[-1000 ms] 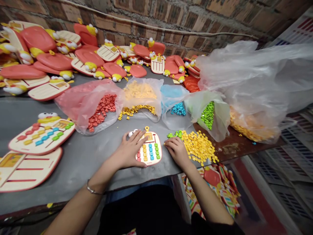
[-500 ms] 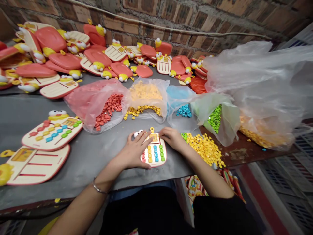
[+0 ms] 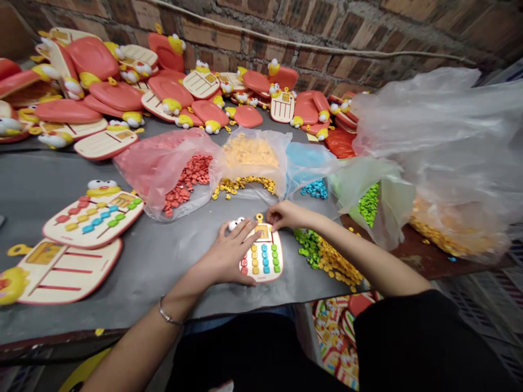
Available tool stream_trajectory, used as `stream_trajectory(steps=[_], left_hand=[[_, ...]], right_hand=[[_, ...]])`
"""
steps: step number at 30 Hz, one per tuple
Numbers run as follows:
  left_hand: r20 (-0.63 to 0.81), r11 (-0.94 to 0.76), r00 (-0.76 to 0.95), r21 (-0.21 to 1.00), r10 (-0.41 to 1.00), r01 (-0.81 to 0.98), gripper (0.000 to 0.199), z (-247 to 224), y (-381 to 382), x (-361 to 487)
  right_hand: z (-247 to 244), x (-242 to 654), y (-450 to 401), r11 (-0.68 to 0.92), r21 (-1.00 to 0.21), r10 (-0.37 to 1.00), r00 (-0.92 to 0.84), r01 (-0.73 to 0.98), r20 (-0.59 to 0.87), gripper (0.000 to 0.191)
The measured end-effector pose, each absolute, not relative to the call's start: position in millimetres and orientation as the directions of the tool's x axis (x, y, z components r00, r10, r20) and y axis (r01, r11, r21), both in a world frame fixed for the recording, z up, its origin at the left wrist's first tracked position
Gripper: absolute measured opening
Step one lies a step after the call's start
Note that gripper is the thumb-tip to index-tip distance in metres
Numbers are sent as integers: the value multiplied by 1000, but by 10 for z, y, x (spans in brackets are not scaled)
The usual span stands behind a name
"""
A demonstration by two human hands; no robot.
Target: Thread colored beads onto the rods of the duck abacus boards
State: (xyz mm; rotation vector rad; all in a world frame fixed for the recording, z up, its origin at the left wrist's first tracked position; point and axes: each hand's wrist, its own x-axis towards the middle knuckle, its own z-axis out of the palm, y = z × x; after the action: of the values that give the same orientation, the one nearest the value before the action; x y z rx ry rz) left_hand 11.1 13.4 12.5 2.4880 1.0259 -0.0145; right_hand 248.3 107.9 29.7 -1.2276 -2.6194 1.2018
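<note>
At lower centre, a cream toy board with a red edge (image 3: pixel 261 276) lies flat on the grey worktable (image 3: pixel 134 288), a white-eyed chick head (image 3: pixel 236 224) at its upper left; rows of red, yellow, blue and green plastic beads (image 3: pixel 264 258) sit on it. The left hand (image 3: pixel 229 261) presses on the board's left side, fingers spread and apart, not clamped; the right hand (image 3: pixel 284 216) reaches across the top, its fingertips curled down by the small yellow panel, though I cannot tell whether they pinch anything. Just right of the board lies a loose heap of yellow and green beads (image 3: pixel 322 256); beyond it, along the upper middle, stand clear plastic bags of red beads (image 3: pixel 188 185), yellow beads (image 3: pixel 249 158), blue beads (image 3: pixel 314 189) and green beads (image 3: pixel 370 204). Two cream boards (image 3: pixel 93 220) lie at left; coral-backed boards (image 3: pixel 116 95) are heaped at upper left, against a brick wall (image 3: pixel 286 32).
</note>
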Motion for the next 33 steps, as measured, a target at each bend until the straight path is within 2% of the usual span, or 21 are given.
stream_trajectory(steps=[3, 6, 10, 16, 18, 21, 24, 26, 28, 33], left_hand=[[-167, -631, 725, 391, 668, 670, 110, 106, 135, 106], [-166, -634, 730, 393, 663, 666, 111, 103, 137, 102], [-181, -626, 721, 385, 669, 678, 113, 108, 140, 113], [-180, -631, 728, 392, 661, 669, 115, 154, 143, 119], [-171, -637, 733, 393, 658, 663, 115, 171, 147, 107], [-137, -649, 741, 396, 658, 650, 115, 174, 161, 76], [-69, -673, 753, 400, 654, 622, 112, 154, 185, 45], [-18, -692, 759, 397, 651, 603, 109, 138, 201, 32], [18, -710, 767, 390, 642, 586, 109, 124, 213, 28], [112, -758, 784, 372, 610, 537, 115, 114, 217, 25]], right_hand=[[305, 2380, 1251, 493, -547, 559, -728, 677, -397, 15], [294, 2279, 1335, 519, -475, 530, -704, 710, -472, 17], [269, 2216, 1382, 477, -483, 500, -678, 735, -538, 18], [247, 2258, 1423, 427, -541, 468, -689, 725, -554, 24], [248, 2328, 1385, 346, -590, 493, -676, 730, -547, 27], [252, 2460, 1237, 114, -729, 558, -650, 675, -515, 33], [247, 2553, 1004, -111, -861, 692, -584, 496, -425, 45], [238, 2571, 835, -210, -899, 767, -505, 384, -395, 50], [225, 2561, 676, -240, -903, 796, -461, 356, -393, 53], [170, 2511, 370, -184, -908, 855, -395, 377, -337, 58]])
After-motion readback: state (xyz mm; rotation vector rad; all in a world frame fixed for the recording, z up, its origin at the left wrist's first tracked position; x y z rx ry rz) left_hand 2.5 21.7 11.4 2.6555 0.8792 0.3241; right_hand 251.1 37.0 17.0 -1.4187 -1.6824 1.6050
